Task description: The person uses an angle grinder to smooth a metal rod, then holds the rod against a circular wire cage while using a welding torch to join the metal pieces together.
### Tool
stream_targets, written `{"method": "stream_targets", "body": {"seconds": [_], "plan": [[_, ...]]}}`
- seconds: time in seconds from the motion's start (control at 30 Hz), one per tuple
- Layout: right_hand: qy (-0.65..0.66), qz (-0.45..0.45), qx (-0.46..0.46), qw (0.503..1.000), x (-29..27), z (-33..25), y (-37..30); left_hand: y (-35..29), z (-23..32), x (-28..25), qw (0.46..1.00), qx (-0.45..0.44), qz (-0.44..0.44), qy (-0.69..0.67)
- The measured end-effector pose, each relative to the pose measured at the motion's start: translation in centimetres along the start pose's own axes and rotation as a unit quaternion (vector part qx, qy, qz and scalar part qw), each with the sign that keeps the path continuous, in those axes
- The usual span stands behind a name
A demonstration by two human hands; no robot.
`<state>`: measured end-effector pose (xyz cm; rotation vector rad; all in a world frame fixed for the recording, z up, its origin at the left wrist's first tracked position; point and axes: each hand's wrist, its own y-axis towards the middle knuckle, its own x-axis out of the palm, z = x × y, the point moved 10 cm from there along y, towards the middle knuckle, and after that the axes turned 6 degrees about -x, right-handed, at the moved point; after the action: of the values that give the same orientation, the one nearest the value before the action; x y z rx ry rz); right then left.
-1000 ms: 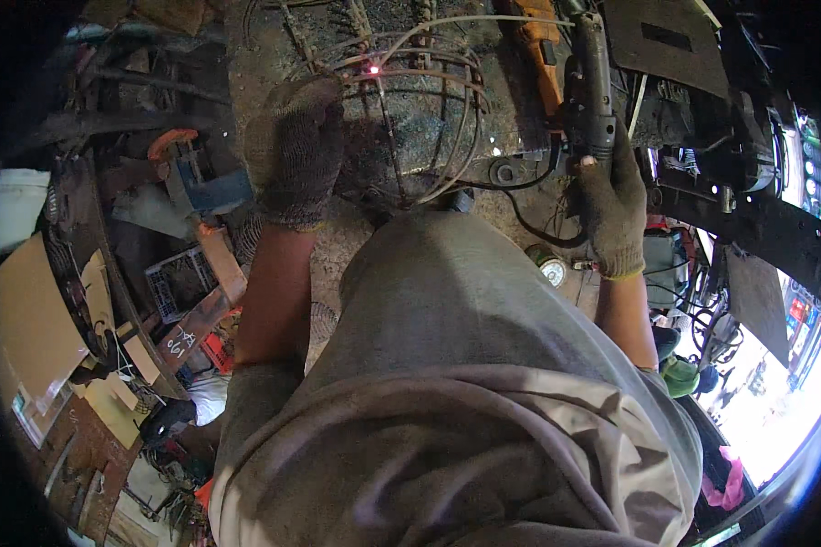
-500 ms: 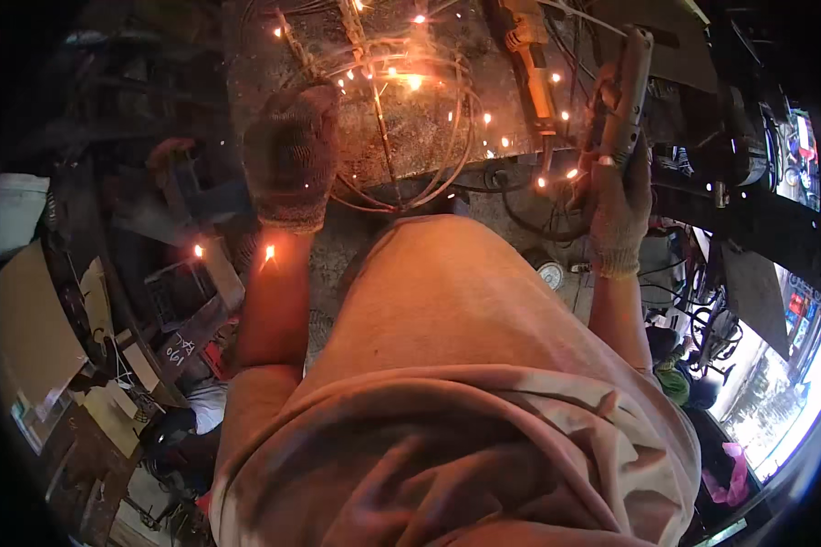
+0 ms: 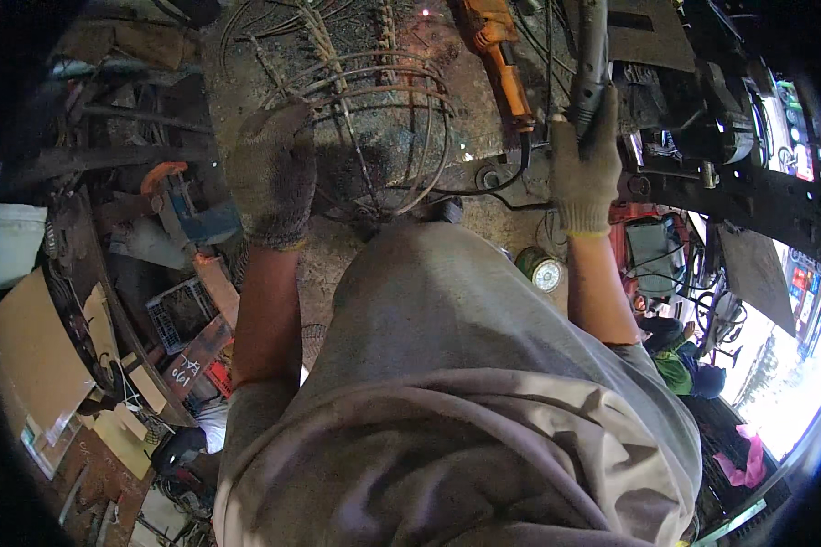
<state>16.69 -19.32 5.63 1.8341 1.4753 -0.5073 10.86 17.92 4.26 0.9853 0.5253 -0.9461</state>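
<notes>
My left hand point(image 3: 274, 173), in a grey knit glove, is closed on the near left side of a wire cage point(image 3: 431, 146) made of bent rods and ribbed bars. The exact spot it grips is hidden under the fingers. A grey welding electrode holder point(image 3: 592, 46) is in my gloved right hand point(image 3: 587, 169), to the right of the cage. The holder's far end runs out past the top edge. Between the cage and the right hand lies an orange power tool point(image 3: 494, 55) with a black cord, on the stained metal worktop point(image 3: 483, 118).
Below the worktop edge sits a round dial gauge point(image 3: 545, 273). A blue clamp-like tool point(image 3: 205, 221), a plastic crate point(image 3: 181, 314) and a white bucket point(image 3: 14, 242) are at left. Dark steel beams point(image 3: 739, 187) stand at right. Another person point(image 3: 680, 365) is low on the right.
The bright arc and most of the flying sparks have died out, and the orange glow is gone. My right hand has shifted left with the electrode holder; my left hand stays at the cage.
</notes>
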Motion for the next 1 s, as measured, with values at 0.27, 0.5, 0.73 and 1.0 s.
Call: {"method": "stream_targets", "body": {"seconds": [0.27,0.5,0.73,1.0], "plan": [[-0.133,0.023,-0.104,0.985,3.7,-1.4,3.1,-1.4,-5.9,3.8,0.956,-0.085,-0.081,-0.268],[-0.095,0.022,-0.138,0.986,3.1,-1.1,1.6,-0.3,0.4,1.4,0.986,0.062,-0.039,0.148],[-0.109,0.017,-0.111,0.988,3.8,-0.4,1.4,-0.1,0.7,-0.5,0.996,0.022,-0.024,0.088],[-0.035,0.011,-0.071,0.997,2.8,0.3,1.8,-0.6,2.0,-1.3,0.989,0.081,0.037,0.122]]}}
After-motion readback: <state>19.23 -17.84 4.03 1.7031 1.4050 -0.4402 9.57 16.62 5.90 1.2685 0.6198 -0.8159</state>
